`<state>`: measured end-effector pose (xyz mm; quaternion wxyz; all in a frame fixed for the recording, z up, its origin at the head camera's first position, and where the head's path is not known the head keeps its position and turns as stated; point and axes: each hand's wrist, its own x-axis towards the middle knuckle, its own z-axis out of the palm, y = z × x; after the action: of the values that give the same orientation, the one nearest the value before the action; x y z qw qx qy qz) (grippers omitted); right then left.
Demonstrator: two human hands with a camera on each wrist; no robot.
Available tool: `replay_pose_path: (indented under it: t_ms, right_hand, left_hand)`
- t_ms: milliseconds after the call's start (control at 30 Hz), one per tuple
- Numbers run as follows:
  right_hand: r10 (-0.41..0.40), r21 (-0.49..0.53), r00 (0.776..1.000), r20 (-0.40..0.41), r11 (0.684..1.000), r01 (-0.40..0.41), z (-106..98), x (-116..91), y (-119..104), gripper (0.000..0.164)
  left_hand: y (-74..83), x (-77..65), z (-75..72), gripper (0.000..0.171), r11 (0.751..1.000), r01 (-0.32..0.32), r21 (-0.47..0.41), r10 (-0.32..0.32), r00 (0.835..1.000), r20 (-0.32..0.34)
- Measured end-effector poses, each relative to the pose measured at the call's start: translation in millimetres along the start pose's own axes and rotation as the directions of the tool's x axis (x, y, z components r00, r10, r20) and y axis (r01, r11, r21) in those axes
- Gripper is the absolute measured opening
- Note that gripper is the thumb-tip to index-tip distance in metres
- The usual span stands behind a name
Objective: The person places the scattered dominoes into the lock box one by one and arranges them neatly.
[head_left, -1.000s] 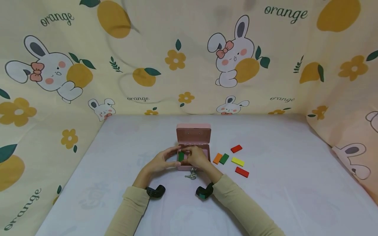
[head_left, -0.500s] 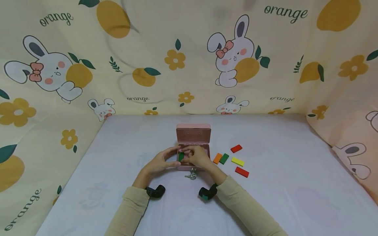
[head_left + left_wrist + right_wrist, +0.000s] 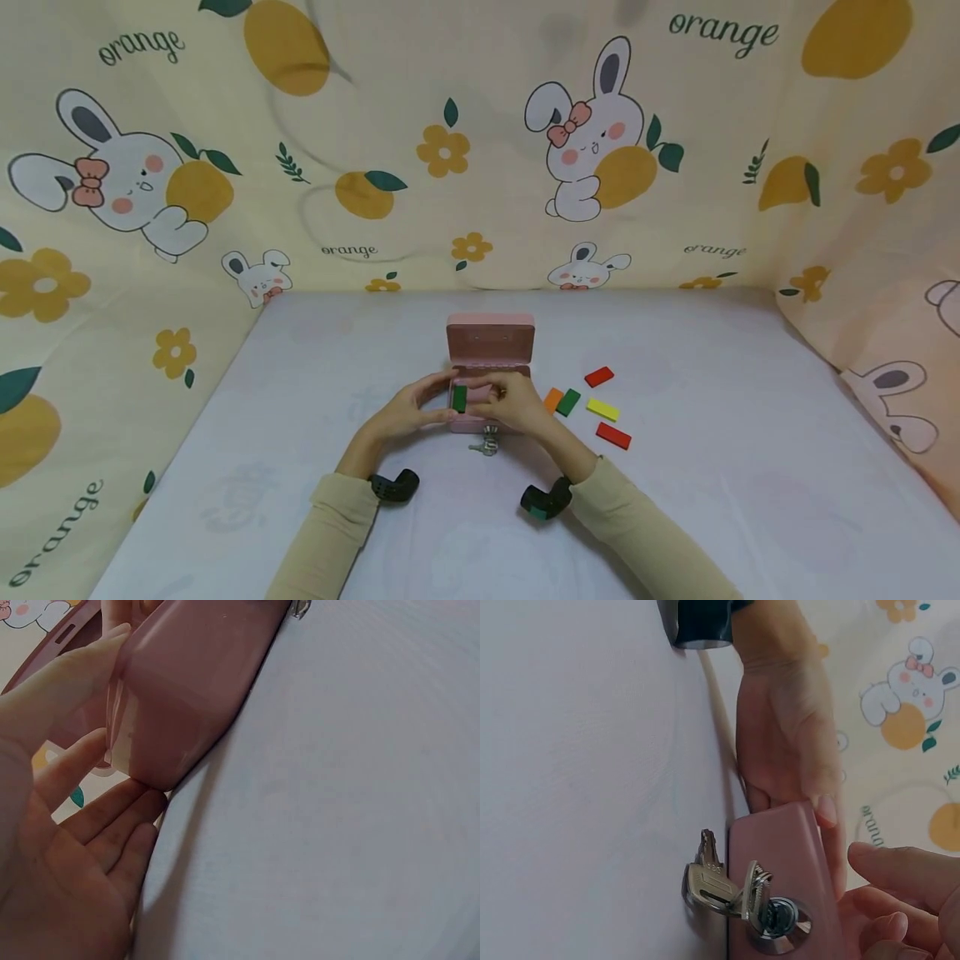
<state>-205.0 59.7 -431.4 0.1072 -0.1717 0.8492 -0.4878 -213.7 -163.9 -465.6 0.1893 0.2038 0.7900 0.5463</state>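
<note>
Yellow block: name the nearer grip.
Right. The right grip is over the box, left of the yellow block; the left grip is at the box's left side, farther off.

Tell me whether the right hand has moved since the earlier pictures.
Yes: in the head view, the right hand has shifted slightly to the right, judged against the box.

Wears plain beige sleeves point(image 3: 324, 537), lightly creased, and curved black wrist cameras point(image 3: 395, 487); shows a small green patch point(image 3: 537, 514) on the right one.
</note>
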Motion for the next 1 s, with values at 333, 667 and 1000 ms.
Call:
replay_pose_path:
  t_ms: [333, 667, 1000]
  right_hand:
    - [0.037, 0.003, 0.999, -0.018, 0.999, -0.037, -10, -11, -6, 0.035]
    - [0.016, -0.002, 1.000, -0.010, 1.000, -0.016, -23, -23, 0, 0.036]
    - [0.024, 0.003, 0.999, -0.038, 1.000, -0.024, -37, -33, 3, 0.035]
  left_hand:
    - [-0.7, 1.5, -0.5, 0.073, 0.999, -0.035, 0.015, 0.035, 0.999, -0.001]
    - [2.6, -0.3, 1.7, 0.071, 0.999, -0.037, 0.005, 0.038, 0.999, -0.008]
    - [1.5, -1.2, 1.4, 0.073, 0.999, -0.037, 0.001, 0.037, 0.999, -0.006]
